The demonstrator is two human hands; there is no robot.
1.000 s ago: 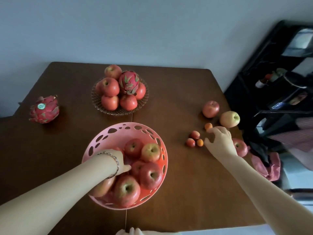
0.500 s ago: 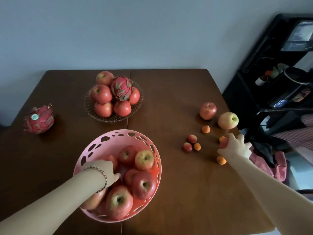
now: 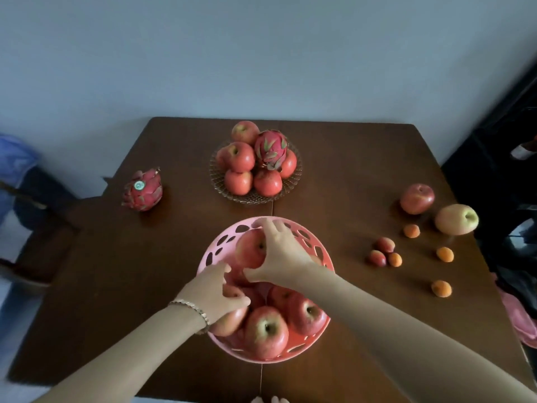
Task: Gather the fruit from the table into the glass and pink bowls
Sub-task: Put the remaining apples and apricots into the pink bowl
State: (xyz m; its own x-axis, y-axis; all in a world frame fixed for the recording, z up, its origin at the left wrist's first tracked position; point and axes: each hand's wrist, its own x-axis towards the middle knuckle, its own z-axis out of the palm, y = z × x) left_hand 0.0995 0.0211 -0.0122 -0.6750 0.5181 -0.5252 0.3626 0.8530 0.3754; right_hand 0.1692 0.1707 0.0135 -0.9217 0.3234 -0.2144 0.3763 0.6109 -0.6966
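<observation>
The pink perforated bowl (image 3: 216, 250) stands at the near middle of the brown table, piled with red apples. My right hand (image 3: 286, 254) is over its far side, closed on a red apple (image 3: 248, 248). At the bowl's left rim my left hand (image 3: 216, 292) curls around another apple (image 3: 229, 322). Behind, the glass bowl (image 3: 255, 199) holds several apples and a dragon fruit (image 3: 270, 149). Loose on the table lie a second dragon fruit (image 3: 143, 189) at the left, a red apple (image 3: 417, 198), a yellow-green apple (image 3: 456, 219) and several small apricots (image 3: 385, 251) at the right.
A dark shelf unit (image 3: 508, 158) stands close to the table's right edge, with pink cloth (image 3: 520, 321) below it. A chair (image 3: 35, 205) with blue fabric sits off the left side. The wall runs just behind the table's far edge.
My right hand took a red apple from the table's right edge and carried it left over the pink bowl. My left hand stayed in the bowl. The view swung left.
</observation>
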